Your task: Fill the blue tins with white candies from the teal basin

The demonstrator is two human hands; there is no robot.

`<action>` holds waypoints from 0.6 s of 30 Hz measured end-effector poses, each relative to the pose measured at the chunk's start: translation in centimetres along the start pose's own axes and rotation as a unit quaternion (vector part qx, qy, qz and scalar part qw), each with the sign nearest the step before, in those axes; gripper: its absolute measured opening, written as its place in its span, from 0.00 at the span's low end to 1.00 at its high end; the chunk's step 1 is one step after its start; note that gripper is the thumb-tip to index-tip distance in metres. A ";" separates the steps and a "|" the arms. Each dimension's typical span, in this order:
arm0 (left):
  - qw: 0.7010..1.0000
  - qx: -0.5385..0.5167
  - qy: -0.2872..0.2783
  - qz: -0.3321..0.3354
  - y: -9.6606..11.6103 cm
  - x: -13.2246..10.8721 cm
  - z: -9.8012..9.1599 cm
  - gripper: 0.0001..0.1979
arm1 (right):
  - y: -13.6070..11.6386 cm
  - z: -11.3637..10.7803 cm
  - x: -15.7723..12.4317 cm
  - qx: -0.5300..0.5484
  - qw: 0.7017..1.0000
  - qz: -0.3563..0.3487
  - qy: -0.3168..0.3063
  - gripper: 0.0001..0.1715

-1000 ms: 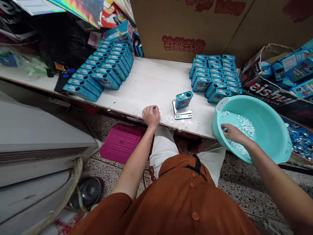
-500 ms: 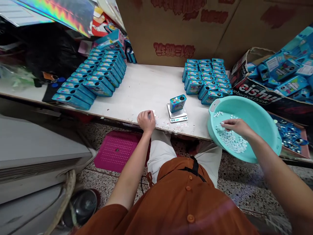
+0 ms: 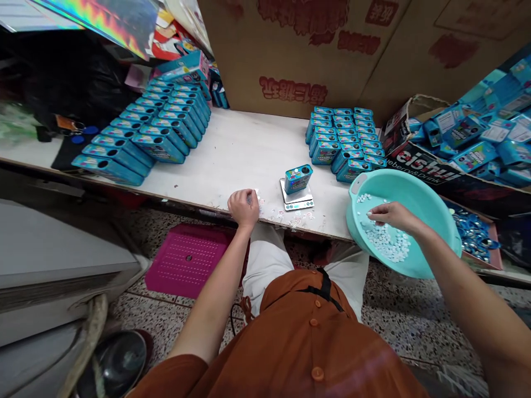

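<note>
My left hand [image 3: 244, 207] rests closed at the table's front edge; what its curled fingers hold, if anything, is hidden. Over the turquoise basin [image 3: 435, 221], my right hand [image 3: 390, 214] pinches a small white candy [image 3: 369, 214] at its fingertips. Many white candies [image 3: 388, 241] lie in the basin below it. Between my hands, a blue tin [image 3: 297, 179] stands upright on a small silver scale [image 3: 299, 204]. Small scraps [image 3: 296, 219] are scattered along the edge beside the scale.
Rows of blue tins [image 3: 160, 141] stand at the left, and another group [image 3: 346, 141] at the back right. A black carton [image 3: 431, 166] heaped with tins and a tray of blue lids [image 3: 473, 229] lie right of the basin. A large cardboard box [image 3: 290, 61] stands behind.
The view has shifted slightly, so the table things appear a little further left. My right hand stays over the basin with its fingers pinched, and my left hand keeps its place at the edge.
</note>
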State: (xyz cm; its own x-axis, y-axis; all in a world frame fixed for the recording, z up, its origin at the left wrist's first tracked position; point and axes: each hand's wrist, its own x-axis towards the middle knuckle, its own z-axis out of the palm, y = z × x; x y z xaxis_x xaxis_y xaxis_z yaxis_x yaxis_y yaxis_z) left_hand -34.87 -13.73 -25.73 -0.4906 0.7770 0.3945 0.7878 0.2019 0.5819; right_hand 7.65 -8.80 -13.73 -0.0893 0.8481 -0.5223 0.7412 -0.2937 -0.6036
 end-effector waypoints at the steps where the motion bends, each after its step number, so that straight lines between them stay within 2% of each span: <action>1: 1.000 0.001 0.003 -0.001 0.0 0.0 0.0 0.14 | 0.0 0.1 0.1 0.012 1.000 0.002 -0.011 0.23; 4: 1.000 0.002 0.007 -0.001 -0.1 0.0 0.1 0.14 | 0.0 0.3 0.0 0.160 0.986 0.004 -0.040 0.21; 8: 1.000 0.003 0.005 0.008 -0.3 0.1 0.2 0.14 | -0.1 -0.2 -0.6 0.366 0.929 -0.015 -0.051 0.16; 14: 1.000 0.015 0.014 0.014 -0.6 0.1 0.3 0.13 | 0.3 -0.8 -0.8 0.468 0.881 -0.018 -0.069 0.10; 18: 1.000 0.023 0.009 0.016 -0.6 0.2 0.1 0.14 | 0.4 -0.6 -0.2 0.512 0.852 -0.017 -0.109 0.08</action>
State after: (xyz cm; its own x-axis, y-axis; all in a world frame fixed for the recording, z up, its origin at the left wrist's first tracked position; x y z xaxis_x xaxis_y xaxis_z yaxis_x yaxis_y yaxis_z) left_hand -35.38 -13.60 -26.10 -0.4708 0.7728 0.4255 0.8193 0.2041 0.5358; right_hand 8.38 -8.85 -13.50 -0.3034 0.7939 -0.5269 -0.2229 -0.5968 -0.7708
